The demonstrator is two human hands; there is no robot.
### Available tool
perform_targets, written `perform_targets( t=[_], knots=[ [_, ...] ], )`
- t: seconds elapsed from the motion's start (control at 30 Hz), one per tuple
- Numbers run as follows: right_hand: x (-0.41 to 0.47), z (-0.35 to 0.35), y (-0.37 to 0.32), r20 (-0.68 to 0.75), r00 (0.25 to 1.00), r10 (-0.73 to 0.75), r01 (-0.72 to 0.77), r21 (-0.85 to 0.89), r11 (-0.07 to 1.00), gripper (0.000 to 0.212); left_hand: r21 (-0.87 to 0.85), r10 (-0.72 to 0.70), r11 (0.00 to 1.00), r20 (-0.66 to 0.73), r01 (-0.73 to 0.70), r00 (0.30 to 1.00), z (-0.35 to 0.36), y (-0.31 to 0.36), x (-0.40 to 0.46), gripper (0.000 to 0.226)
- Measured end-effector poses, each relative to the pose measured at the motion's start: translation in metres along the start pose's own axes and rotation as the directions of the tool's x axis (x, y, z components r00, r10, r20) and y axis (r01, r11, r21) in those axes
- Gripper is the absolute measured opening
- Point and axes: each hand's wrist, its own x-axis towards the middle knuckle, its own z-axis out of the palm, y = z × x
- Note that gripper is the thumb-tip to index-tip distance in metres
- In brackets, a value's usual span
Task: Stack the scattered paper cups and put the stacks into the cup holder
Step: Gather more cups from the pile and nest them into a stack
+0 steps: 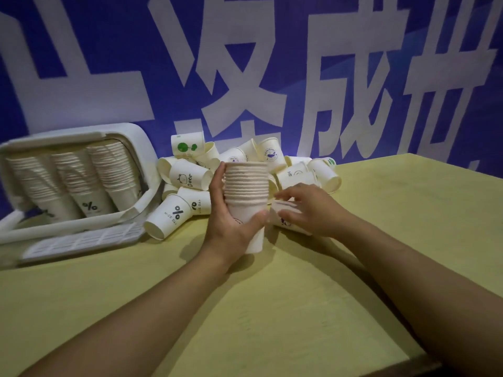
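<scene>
My left hand [231, 210] grips an upright stack of white paper cups [246, 186] at the table's middle, thumb across its front. Just to the right, my right hand [307, 208] lies over a single cup on its side [283, 213], fingers spread on it; whether they curl round it is unclear. Behind both hands lies a heap of scattered printed cups [190, 178]. At the left the white cup holder [136, 148] lies tilted back with three stacks [76, 175] inside.
The holder's slotted white lid [81, 240] lies flat on the yellow-green table [272, 308] in front of it. A blue banner with large white characters [245, 63] forms the back wall. The table's right edge runs diagonally at the lower right.
</scene>
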Motion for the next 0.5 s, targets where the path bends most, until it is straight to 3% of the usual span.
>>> perform_targets(
  t=[0.17,0.3,0.4,0.5],
  knots=[
    [-0.003,-0.002,-0.008,0.179,0.973,0.149,-0.104,-0.238,0.966,0.062,-0.016,-0.046,0.999,-0.003,0.046,0.999,-0.032,-0.005,-0.032,0.1],
    [-0.005,-0.002,-0.014,0.143,0.974,0.178,-0.122,-0.338,0.933,0.072,-0.099,-0.065,0.993,-0.051,0.059,0.997,-0.031,0.001,-0.031,0.104],
    [-0.005,-0.004,-0.012,0.001,0.987,0.164,-0.164,-0.026,0.986,0.071,-0.132,-0.073,0.989,-0.035,0.068,0.997,-0.03,0.002,-0.032,0.102],
    [-0.004,-0.008,-0.016,-0.211,0.965,0.154,-0.084,0.31,0.947,0.076,-0.166,-0.082,0.983,0.01,0.083,0.997,-0.034,0.0,-0.033,0.1]
  ],
)
